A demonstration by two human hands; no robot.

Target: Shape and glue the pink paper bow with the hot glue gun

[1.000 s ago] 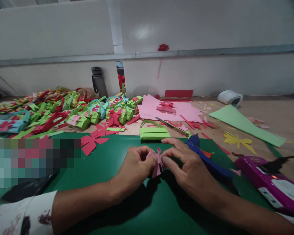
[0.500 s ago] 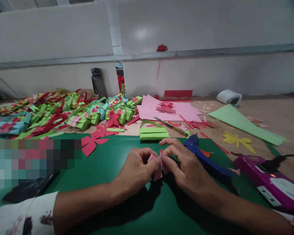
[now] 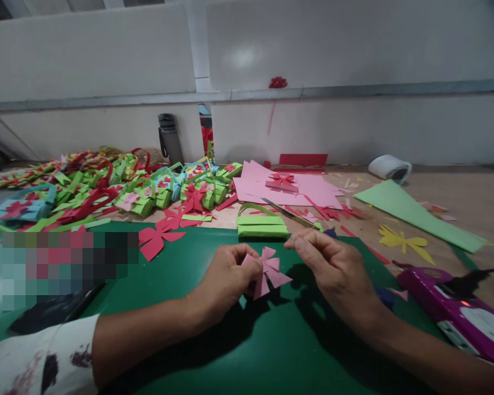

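My left hand (image 3: 226, 277) is closed on a small pink paper bow (image 3: 267, 271), pinching it at its left side above the green cutting mat (image 3: 214, 351). The bow's loops and tails fan out to the right. My right hand (image 3: 333, 269) hovers just right of the bow, fingers curled loosely, not touching it, with nothing visible in it. A folded green paper basket with a handle (image 3: 262, 225) lies on the mat's far edge just beyond both hands.
A purple glue gun (image 3: 453, 312) lies at the right. A blue tool (image 3: 385, 296) is partly hidden behind my right wrist. Scissors (image 3: 288, 212), pink sheets (image 3: 288, 189), a red bow (image 3: 158, 238), a yellow cut-out (image 3: 403, 241) and a heap of paper baskets (image 3: 107, 189) lie beyond.
My right hand has let go of the pink bow and drawn back to the right. The bow now stays in my left hand alone, its loops spread open.
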